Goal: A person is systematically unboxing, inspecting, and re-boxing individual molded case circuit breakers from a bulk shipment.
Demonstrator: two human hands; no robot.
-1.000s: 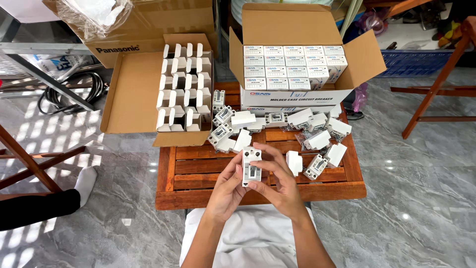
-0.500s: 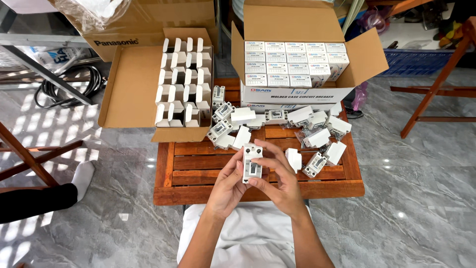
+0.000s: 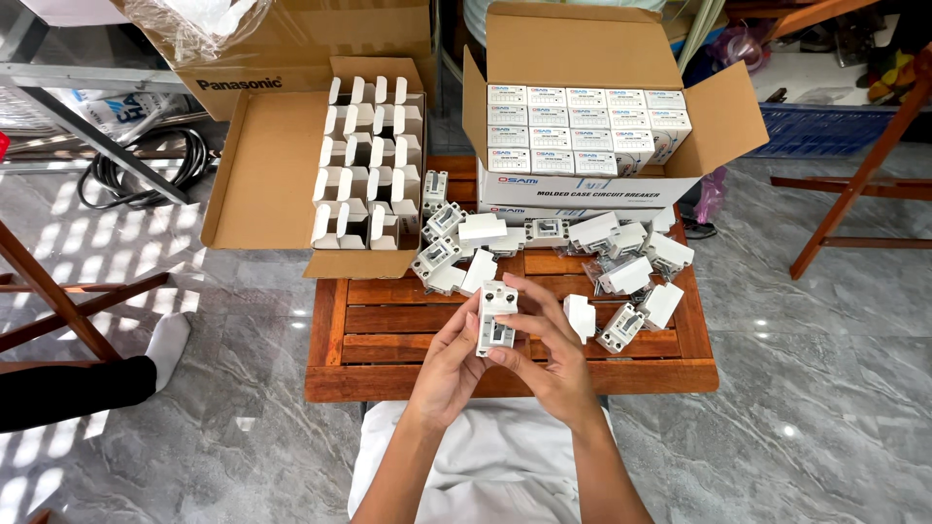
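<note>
Both hands hold one white circuit breaker (image 3: 496, 318) upright over the near part of a low wooden slatted table (image 3: 388, 335). My left hand (image 3: 449, 369) supports its lower left side. My right hand (image 3: 549, 354) wraps its right side, with fingers over the top and thumb at the bottom. Behind it, several loose white breakers (image 3: 544, 247) lie in a heap across the table's far half.
An open cardboard box (image 3: 291, 170) with several empty white cartons stands at the back left. Another open box (image 3: 592, 131) holds rows of small white packages. Another person's leg and white sock (image 3: 116, 374) lie at left. Black cables (image 3: 160, 170) and wooden frames (image 3: 854, 184) flank the table.
The view has shifted slightly. Both hands keep turning the breaker a little in place; nothing was picked up or put down.
</note>
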